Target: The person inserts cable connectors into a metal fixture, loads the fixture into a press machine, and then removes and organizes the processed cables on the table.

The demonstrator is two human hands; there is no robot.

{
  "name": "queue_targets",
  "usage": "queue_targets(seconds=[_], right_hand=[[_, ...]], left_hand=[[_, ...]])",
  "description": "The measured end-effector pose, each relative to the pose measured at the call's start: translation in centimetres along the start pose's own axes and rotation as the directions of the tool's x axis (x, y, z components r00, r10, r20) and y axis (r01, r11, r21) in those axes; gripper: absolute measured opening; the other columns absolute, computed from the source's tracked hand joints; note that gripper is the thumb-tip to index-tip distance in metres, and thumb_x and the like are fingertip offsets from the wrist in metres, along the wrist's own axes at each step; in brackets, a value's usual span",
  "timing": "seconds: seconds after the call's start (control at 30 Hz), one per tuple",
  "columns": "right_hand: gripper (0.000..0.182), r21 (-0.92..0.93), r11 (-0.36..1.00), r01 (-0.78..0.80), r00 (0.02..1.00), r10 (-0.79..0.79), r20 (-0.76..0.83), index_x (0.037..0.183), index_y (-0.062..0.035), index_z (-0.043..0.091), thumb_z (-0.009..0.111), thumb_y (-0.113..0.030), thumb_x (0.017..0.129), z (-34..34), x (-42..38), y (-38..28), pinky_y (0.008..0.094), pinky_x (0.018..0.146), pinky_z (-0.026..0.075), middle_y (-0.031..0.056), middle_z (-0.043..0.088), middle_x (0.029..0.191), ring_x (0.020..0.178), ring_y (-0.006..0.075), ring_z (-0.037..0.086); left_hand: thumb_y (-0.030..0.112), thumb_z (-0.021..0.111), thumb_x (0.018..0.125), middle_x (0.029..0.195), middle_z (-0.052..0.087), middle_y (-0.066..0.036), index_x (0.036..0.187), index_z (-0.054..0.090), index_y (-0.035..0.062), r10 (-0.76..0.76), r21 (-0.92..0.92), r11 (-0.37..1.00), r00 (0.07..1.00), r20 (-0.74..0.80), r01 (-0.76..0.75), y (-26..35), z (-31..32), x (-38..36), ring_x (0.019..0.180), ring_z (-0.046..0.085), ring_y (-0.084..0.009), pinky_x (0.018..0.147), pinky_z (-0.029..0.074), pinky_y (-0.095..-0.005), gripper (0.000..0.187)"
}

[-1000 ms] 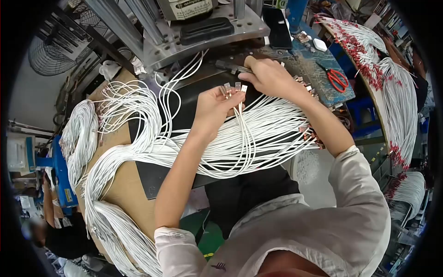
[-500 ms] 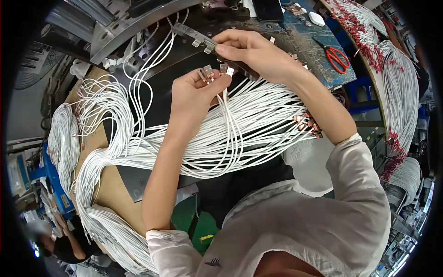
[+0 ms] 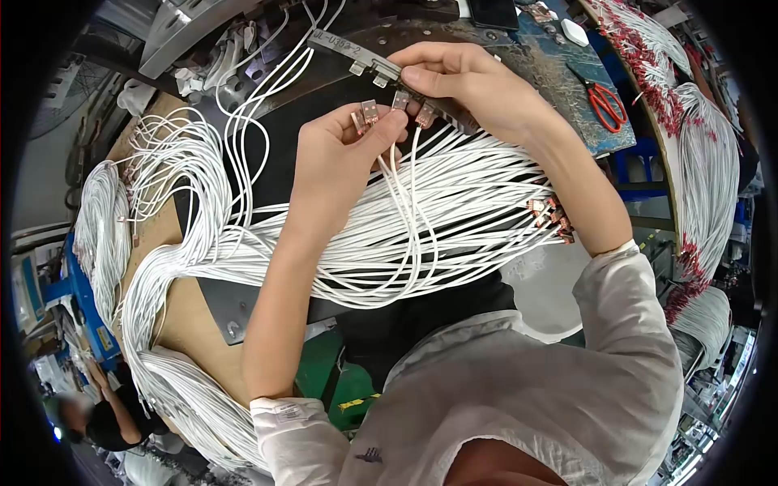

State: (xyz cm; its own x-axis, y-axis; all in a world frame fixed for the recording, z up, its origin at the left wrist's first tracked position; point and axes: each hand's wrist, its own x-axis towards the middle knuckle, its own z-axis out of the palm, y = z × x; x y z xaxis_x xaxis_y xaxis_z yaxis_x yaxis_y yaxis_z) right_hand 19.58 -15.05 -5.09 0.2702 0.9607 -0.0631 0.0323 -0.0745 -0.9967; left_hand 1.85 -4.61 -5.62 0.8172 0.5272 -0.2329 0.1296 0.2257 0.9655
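My left hand is closed on several USB connectors with white cables hanging from them. Fingers of my right hand are wrapped round the right part of a slotted metal bar with lettering on it. Connectors sit along the lower edge of that bar. One connector hangs just below my right hand, its cable running down. A thick bundle of white cables lies beneath both hands, with copper-coloured connector ends at its right.
Red-handled scissors lie on the blue worktop at the right, near a white case and a dark phone. More cable bundles with red ends hang at far right. Another person is at lower left.
The metal bar and my right hand have shifted slightly right. One connector has moved right from my left fingertips to below my right hand. The view has shifted a little.
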Motion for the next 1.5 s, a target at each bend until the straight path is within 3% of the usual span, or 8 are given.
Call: queue_targets(seconds=[0.17,0.27,0.77,0.8,1.13,1.33,1.4,1.5], right_hand=[[0.033,-0.012,1.000,0.004,1.000,-0.004,0.015,0.124,0.0032,0.066,0.064,-0.017,0.098,-1.0,0.0,-0.2,0.0245,0.077,0.051,0.0063,0.071,0.099,0.083,0.0104,0.064],[0.033,-0.099,0.991,0.091,0.996,-0.089,0.020,0.124,0.0013,0.067,0.065,-0.019,0.098,-0.6,0.3,0.7,0.0204,0.065,0.053,0.0059,0.072,0.094,0.074,0.0082,0.064],[0.026,-0.158,0.986,0.059,0.991,-0.039,0.125,0.118,0.0002,0.072,0.067,-0.010,0.095,-1.2,0.0,-0.4,0.0260,0.064,0.053,0.0063,0.071,0.093,0.078,0.0110,0.065],[0.028,-0.174,0.981,0.092,0.988,-0.067,0.141,0.117,0.0002,0.073,0.071,-0.012,0.091,-1.2,0.1,-0.5,0.0251,0.074,0.053,0.0120,0.075,0.097,0.082,0.0122,0.067],[0.039,-0.180,0.982,-0.058,0.988,0.082,0.129,0.114,0.0057,0.070,0.082,-0.006,0.079,-0.6,-0.6,-1.6,0.0220,0.056,0.050,0.0105,0.074,0.090,0.068,0.0084,0.064],[0.036,-0.094,0.994,-0.049,0.999,0.050,0.007,0.111,0.0078,0.070,0.081,-0.006,0.079,-1.2,-0.4,-1.3,0.0214,0.058,0.048,0.0111,0.074,0.094,0.068,0.0083,0.063],[0.034,0.004,0.997,-0.071,0.997,0.071,-0.042,0.110,0.0084,0.070,0.081,-0.005,0.080,-1.3,-0.2,-1.8,0.0217,0.058,0.047,0.0092,0.073,0.091,0.068,0.0076,0.061],[0.034,-0.039,0.997,-0.063,0.996,0.060,-0.070,0.109,0.0075,0.070,0.081,-0.007,0.081,-2.0,0.5,-1.0,0.0219,0.057,0.045,0.0081,0.072,0.087,0.066,0.0066,0.059]], left_hand=[[0.015,0.071,0.094,0.083,0.068,-0.005,0.101,0.071,-0.0020,-0.065,0.011,0.998,0.998,0.015,0.064,-0.2,0.1,-0.1,0.068,0.061,-0.0087,0.065,0.052,-0.0233,0.019],[0.016,0.072,0.093,0.082,0.068,-0.005,0.100,0.071,-0.0020,-0.069,-0.045,0.996,0.996,0.063,0.072,-0.5,0.0,0.2,0.068,0.062,-0.0101,0.066,0.052,-0.0245,0.019],[0.034,0.074,0.092,0.068,0.062,-0.002,0.087,0.072,0.0008,-0.196,0.036,0.981,0.969,0.151,0.193,0.1,-0.4,0.1,0.058,0.062,-0.0107,0.053,0.053,-0.0246,0.034],[0.034,0.075,0.092,0.068,0.063,-0.002,0.086,0.071,0.0007,-0.191,0.007,0.981,0.970,0.148,0.192,0.2,-0.3,0.0,0.058,0.062,-0.0112,0.053,0.054,-0.0251,0.034],[0.052,0.074,0.087,0.061,0.059,-0.006,0.074,0.069,-0.0046,-0.235,0.177,0.963,0.957,0.170,0.204,0.2,-2.0,-0.2,0.056,0.062,-0.0115,0.049,0.055,-0.0252,0.058],[0.048,0.059,0.099,0.091,0.072,-0.016,0.074,0.067,-0.0063,0.056,0.053,0.997,0.998,-0.016,-0.055,1.0,-1.8,-0.5,0.060,0.064,-0.0136,0.050,0.055,-0.0231,0.061],[0.044,0.063,0.099,0.069,0.065,-0.010,0.102,0.070,-0.0106,0.135,0.135,0.985,0.975,-0.176,-0.112,3.8,-3.2,-1.3,0.055,0.063,-0.0127,0.050,0.055,-0.0222,0.055],[0.039,0.046,0.106,0.055,0.055,-0.004,0.084,0.065,-0.0045,0.529,-0.129,0.832,0.842,-0.109,-0.539,11.1,-9.3,-7.4,0.037,0.047,-0.0101,0.034,0.037,-0.0233,0.053]])
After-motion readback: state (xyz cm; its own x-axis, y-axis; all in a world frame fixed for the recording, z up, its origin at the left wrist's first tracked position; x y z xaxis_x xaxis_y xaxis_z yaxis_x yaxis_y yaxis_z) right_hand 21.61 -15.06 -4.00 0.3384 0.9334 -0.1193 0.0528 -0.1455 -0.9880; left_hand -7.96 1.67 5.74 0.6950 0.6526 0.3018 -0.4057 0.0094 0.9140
